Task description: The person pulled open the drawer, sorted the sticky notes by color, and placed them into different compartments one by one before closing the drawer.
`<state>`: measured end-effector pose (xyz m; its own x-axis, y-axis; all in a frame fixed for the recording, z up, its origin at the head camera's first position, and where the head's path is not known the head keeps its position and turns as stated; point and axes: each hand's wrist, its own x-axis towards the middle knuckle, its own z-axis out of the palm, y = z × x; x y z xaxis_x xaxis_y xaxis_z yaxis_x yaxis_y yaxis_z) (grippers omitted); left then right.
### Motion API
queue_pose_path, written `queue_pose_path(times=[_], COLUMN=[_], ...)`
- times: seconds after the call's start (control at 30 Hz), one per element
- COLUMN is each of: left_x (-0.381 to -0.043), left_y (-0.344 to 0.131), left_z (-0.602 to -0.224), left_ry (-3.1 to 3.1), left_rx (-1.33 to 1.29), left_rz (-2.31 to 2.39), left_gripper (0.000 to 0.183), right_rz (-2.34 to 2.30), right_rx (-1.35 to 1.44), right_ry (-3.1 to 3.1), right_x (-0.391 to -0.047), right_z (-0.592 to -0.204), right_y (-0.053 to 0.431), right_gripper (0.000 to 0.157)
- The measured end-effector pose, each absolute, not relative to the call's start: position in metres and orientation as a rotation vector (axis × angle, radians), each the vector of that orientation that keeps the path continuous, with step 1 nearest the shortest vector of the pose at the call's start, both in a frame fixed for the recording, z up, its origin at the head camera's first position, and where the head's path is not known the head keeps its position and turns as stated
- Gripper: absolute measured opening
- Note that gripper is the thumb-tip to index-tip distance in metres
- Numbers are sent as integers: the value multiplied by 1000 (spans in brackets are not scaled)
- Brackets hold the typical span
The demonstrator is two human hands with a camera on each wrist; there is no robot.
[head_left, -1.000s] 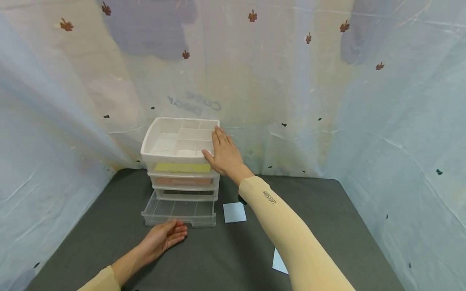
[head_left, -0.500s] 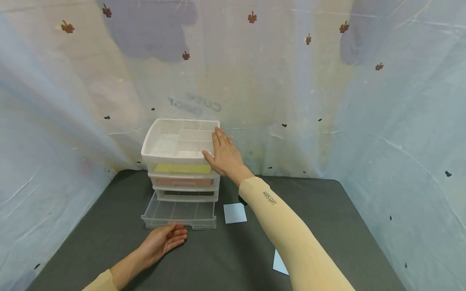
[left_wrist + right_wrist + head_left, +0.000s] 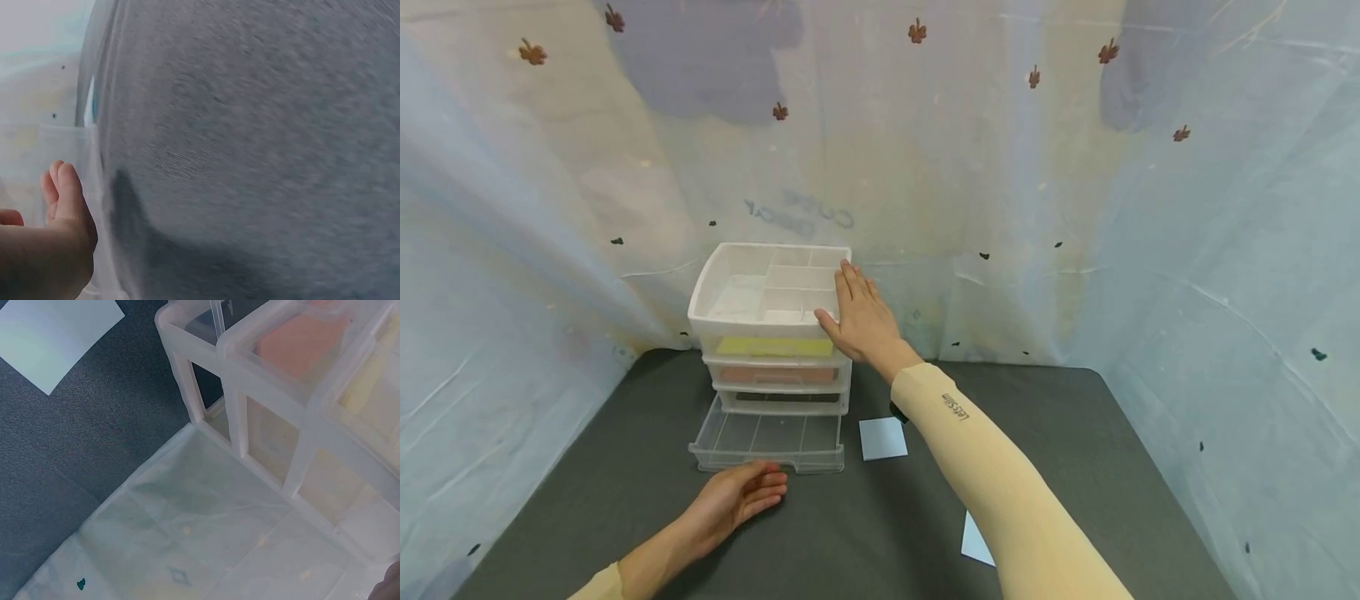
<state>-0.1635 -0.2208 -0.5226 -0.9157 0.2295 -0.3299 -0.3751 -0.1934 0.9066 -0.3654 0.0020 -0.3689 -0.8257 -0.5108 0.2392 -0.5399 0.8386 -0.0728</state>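
A small white plastic drawer unit (image 3: 760,326) stands on the dark table, with a compartmented tray on top. Its clear bottom drawer (image 3: 730,461) is pulled out towards me. At the front of this drawer is my left hand (image 3: 726,500), its loosely extended fingers touching the front by the handle notch. My right hand (image 3: 865,325) rests flat on the unit's upper right edge, fingers straight. Only a bit of the right hand (image 3: 386,584) shows in the right wrist view. Something yellow (image 3: 775,347) and something pink-orange (image 3: 778,375) show through the upper drawers.
A light blue paper square (image 3: 883,438) lies to the right of the drawer. Another pale blue paper (image 3: 976,542) is partly hidden by my right forearm. Behind the dark table (image 3: 1045,433) hangs a patterned curtain (image 3: 925,192), which also runs along both sides.
The left hand has shifted slightly towards me, and the bottom drawer has come out a little further. The right hand stays in place on the unit.
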Motion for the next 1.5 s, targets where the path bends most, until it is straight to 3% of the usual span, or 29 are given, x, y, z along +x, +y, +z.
queue_pose_path(times=[0.27,0.47,0.8,1.5], left_x=[-167,-178,-207,-271], left_y=[-199,-181,-148,-104], left_z=[-500,-488,-490,-497], left_ry=[1984,2181,2575,2998], left_rx=[-78,-33,307,650], left_rz=[2075,2062,1867,1084], left_gripper=[62,47,33,37], right_rz=[223,247,239,806], right_rx=[821,819,850,1028], right_ry=[-2816,-2809,-2827,-2577], right_x=[-362,-359,-362,-345], right_z=[-367,-367,-365,-379], right_y=[2,4,17,79], right_gripper=[83,83,84,70])
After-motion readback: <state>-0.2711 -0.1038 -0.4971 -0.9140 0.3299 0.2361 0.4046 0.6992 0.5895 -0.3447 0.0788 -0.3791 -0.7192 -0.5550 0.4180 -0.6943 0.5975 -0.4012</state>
